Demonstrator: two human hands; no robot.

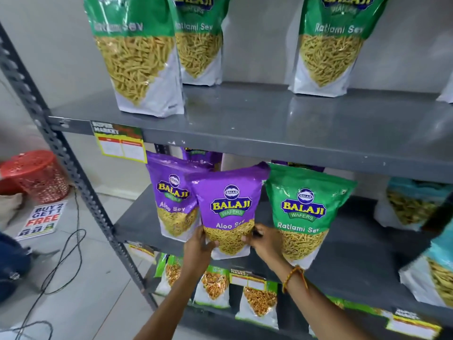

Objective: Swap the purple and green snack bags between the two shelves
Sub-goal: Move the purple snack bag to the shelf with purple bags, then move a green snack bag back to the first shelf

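Gripping purple Aloo Sev bag (228,212) — clear window, white base.

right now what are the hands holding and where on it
Left hand and right hand grip the front purple Aloo Sev snack bag by its lower side edges.

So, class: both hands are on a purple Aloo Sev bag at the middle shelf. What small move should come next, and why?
Probably lift the purple bag clear of the middle shelf toward the upper shelf. The left hand and right hand grip its lower corners, and the upper shelf shows a bare gap between green bags.
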